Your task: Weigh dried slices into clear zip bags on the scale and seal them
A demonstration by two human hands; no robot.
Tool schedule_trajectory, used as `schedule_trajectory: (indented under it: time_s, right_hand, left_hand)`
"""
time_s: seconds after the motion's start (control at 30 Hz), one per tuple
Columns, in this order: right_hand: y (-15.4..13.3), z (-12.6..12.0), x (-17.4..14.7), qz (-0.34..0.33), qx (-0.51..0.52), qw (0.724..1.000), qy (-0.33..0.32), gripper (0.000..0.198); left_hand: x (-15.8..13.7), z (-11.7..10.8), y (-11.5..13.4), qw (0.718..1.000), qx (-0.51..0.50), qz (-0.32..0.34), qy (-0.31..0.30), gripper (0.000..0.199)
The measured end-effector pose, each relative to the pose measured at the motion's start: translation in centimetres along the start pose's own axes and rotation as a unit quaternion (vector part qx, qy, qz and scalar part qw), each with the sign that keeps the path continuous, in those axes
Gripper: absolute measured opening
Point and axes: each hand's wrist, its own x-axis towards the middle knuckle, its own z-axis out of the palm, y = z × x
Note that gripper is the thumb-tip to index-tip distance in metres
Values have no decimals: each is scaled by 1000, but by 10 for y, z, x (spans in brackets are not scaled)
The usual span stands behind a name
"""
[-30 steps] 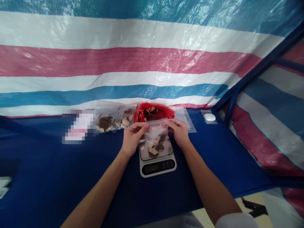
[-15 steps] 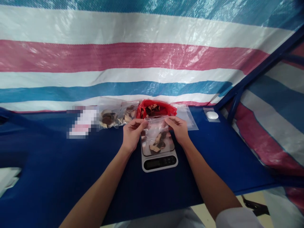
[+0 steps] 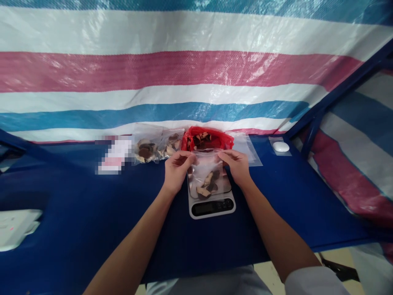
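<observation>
Between my two hands is a clear zip bag (image 3: 202, 170) with several brown-and-cream dried slices (image 3: 209, 186) lying in its lower part. My left hand (image 3: 178, 170) pinches the top left corner between thumb and fingers. The top right corner is pinched by my right hand (image 3: 238, 166). Below the bag is a white kitchen scale (image 3: 211, 212) with a shiny plate and a dark display; I cannot tell whether the bag rests on it. Just behind, a red plastic bag (image 3: 225, 141) lies open with more dried slices inside.
Two filled clear bags (image 3: 145, 149) lie left of the red bag, beside a blurred paper (image 3: 118, 153). Flat clear bags (image 3: 250, 151) lie at its right, then a white oval object (image 3: 281, 146). A white device (image 3: 18, 229) sits far left on the blue table (image 3: 92, 205). Striped sheeting rises behind.
The view has shifted slightly, so the table things appear further right, and more of the white device shows. Both hands keep their pinch on the zip bag's top edge.
</observation>
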Motion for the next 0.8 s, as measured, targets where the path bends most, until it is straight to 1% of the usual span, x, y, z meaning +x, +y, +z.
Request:
schedule_trajectory:
  time_s: [0.17,0.3,0.5,0.63,0.8]
  right_hand:
    - [-1,-1,-1,9,11,1000,-4,31]
    - [-2,1,-3,14,7,1000,-24,33]
    - [-2,2,-6,24,-9,999,-32,34]
    - [-3,0,-6,17,-26,999,-30,30]
    - [-3,-1,-5,-9,-44,999,-29,27]
  left_hand:
    - [-2,3,4,1000,21,-15,-16,27]
    - [-3,3,3,1000,16,-6,-20,25]
    - [-1,0,1,1000,9,0,-14,23]
    - [2,-4,-2,1000,-18,-1,-15,23]
    - [4,-6,-6,999,-19,-6,-30,21]
